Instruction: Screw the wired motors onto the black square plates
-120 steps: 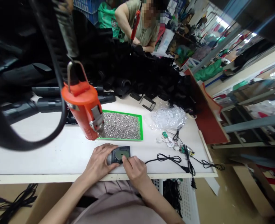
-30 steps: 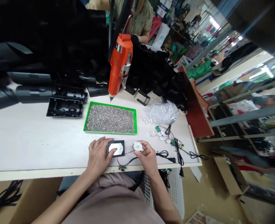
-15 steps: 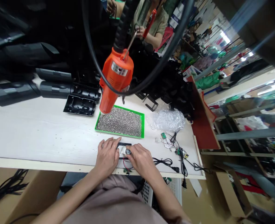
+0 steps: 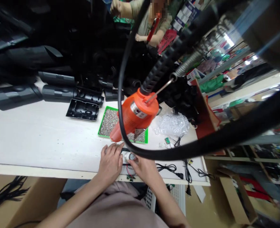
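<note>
Here we go: the left hand (image 4: 110,166) lies spread over a black plastic plate (image 4: 125,149) at the front edge of the white workbench (image 4: 35,136), while the right hand (image 4: 143,169) closes in on a small white round part (image 4: 130,156) right beside it, red wires (image 4: 129,172) showing just below. Hanging overhead, an orange electric screwdriver (image 4: 136,115) on its black cable blocks much of a green tray of tiny screws (image 4: 108,125). Further left sits a black plastic casing (image 4: 82,109), with bubble wrap (image 4: 171,124) off to the right.
</note>
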{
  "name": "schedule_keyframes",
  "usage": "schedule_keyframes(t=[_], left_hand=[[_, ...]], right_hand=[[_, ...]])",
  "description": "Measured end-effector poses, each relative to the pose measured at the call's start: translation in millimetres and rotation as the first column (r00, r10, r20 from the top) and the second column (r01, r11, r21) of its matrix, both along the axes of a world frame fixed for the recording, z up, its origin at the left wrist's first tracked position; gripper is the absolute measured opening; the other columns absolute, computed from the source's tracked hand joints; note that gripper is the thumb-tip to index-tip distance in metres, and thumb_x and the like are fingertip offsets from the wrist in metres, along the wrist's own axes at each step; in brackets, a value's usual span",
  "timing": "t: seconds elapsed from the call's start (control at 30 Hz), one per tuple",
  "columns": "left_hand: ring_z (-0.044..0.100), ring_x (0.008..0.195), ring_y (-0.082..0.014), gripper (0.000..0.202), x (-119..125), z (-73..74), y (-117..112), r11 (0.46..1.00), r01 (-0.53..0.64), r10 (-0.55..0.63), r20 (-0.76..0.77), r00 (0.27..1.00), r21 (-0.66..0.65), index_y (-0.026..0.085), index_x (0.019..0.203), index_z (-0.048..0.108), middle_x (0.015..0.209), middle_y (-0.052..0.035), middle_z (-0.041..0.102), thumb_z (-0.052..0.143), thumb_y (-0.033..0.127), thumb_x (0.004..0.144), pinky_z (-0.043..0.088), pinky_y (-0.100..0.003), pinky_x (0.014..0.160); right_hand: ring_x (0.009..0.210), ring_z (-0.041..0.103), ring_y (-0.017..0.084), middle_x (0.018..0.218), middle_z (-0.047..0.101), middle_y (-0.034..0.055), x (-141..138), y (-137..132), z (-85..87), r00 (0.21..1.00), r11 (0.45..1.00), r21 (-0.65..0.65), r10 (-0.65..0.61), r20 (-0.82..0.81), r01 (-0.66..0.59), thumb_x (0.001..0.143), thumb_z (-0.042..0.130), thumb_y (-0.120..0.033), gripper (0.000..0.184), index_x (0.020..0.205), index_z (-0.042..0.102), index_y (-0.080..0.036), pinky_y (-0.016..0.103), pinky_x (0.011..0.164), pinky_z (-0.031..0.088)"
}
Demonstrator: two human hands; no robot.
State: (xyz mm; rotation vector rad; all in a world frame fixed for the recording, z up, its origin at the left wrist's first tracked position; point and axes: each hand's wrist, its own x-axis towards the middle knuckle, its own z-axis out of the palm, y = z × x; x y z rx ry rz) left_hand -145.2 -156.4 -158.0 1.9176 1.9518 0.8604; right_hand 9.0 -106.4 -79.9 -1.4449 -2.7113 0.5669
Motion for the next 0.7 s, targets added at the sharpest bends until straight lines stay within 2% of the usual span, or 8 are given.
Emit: schedule_keyframes(t=[0.23,0.37,0.47,0.53,0.57,0.6,0.63,0.7], left_hand=[[0.049,0.123,-0.0291,0.052,-2.0,-2.8,-0.2,0.999,0.039,-0.038,0.058,0.998,-0.012,0.015,0.142,0.040,0.124,-0.0141,0.062,0.034,0.016,0.091,0.027,-0.051,0.106],[0.049,0.124,-0.0288,0.052,-6.4,-4.0,-5.9,0.999,0.044,-0.045,0.068,0.997,0.016,0.012,0.143,0.038,0.127,-0.0146,0.061,0.030,0.016,0.092,0.030,-0.051,0.104],[0.053,0.117,-0.0265,0.044,-27.7,6.3,-3.5,0.995,-0.020,0.013,0.071,0.997,0.096,0.017,0.136,0.048,0.122,-0.0118,0.064,0.033,0.025,0.096,0.039,-0.044,0.097],[0.057,0.107,-0.0272,0.036,-48.3,19.7,11.4,0.984,-0.106,0.105,0.015,0.994,0.140,0.020,0.123,0.059,0.111,-0.0107,0.067,0.037,0.032,0.097,0.043,-0.042,0.088],[0.057,0.102,-0.0280,0.034,-57.8,27.2,23.9,0.979,-0.139,0.146,-0.036,0.989,0.148,0.020,0.116,0.063,0.105,-0.0108,0.068,0.039,0.033,0.097,0.043,-0.042,0.085],[0.057,0.100,-0.0290,0.033,-65.4,34.2,39.5,0.982,-0.137,0.150,-0.097,0.984,0.127,0.019,0.112,0.065,0.103,-0.0112,0.068,0.040,0.034,0.096,0.043,-0.042,0.082],[0.057,0.099,-0.0296,0.033,-70.5,39.9,57.2,0.990,-0.102,0.116,-0.156,0.981,0.095,0.019,0.111,0.066,0.101,-0.0113,0.068,0.041,0.034,0.096,0.042,-0.042,0.080],[0.056,0.102,-0.0310,0.031,-72.4,46.0,93.8,0.999,0.032,-0.033,-0.222,0.975,-0.005,0.019,0.115,0.065,0.108,-0.0120,0.067,0.049,0.033,0.093,0.041,-0.043,0.083]], right_hand=[[0.090,0.065,0.026,0.094,0.070,0.0128,-29.4,2.7,12.6,0.968,0.998,-0.046,0.042,0.248,-0.031,0.088,0.059,-0.022,0.012,0.097,0.063,-0.015,0.033,0.071,0.050],[0.092,0.066,0.026,0.096,0.071,0.0126,-26.8,2.6,9.0,0.983,0.997,-0.062,0.062,0.175,-0.051,0.087,0.061,-0.021,0.017,0.103,0.065,-0.014,0.034,0.075,0.051],[0.083,0.067,0.027,0.089,0.072,0.0106,-8.0,14.2,16.8,0.999,0.996,-0.066,0.053,-0.004,-0.053,0.082,0.070,-0.030,0.039,0.117,0.063,-0.015,0.036,0.070,0.052],[0.067,0.065,0.022,0.079,0.071,0.0052,2.2,37.9,31.7,0.970,0.998,-0.049,-0.056,-0.235,0.046,0.082,0.069,-0.038,0.049,0.125,0.060,-0.019,0.035,0.065,0.052],[0.062,0.063,0.019,0.076,0.070,0.0025,3.1,55.1,41.1,0.917,0.992,-0.041,-0.127,-0.379,0.120,0.085,0.065,-0.041,0.046,0.126,0.060,-0.022,0.034,0.063,0.052],[0.063,0.062,0.017,0.076,0.070,0.0010,0.1,75.0,50.9,0.819,0.974,-0.014,-0.197,-0.539,0.225,0.088,0.058,-0.043,0.041,0.124,0.061,-0.024,0.032,0.065,0.053],[0.076,0.065,0.018,0.086,0.070,0.0022,-7.2,96.4,60.2,0.716,0.964,0.004,-0.195,-0.670,0.266,0.090,0.055,-0.046,0.041,0.125,0.059,-0.025,0.033,0.072,0.053],[0.102,0.064,0.020,0.107,0.069,0.0047,-31.9,138.1,74.8,0.595,0.992,-0.036,-0.100,-0.798,0.119,0.088,0.052,-0.056,0.050,0.128,0.055,-0.025,0.038,0.085,0.053]])
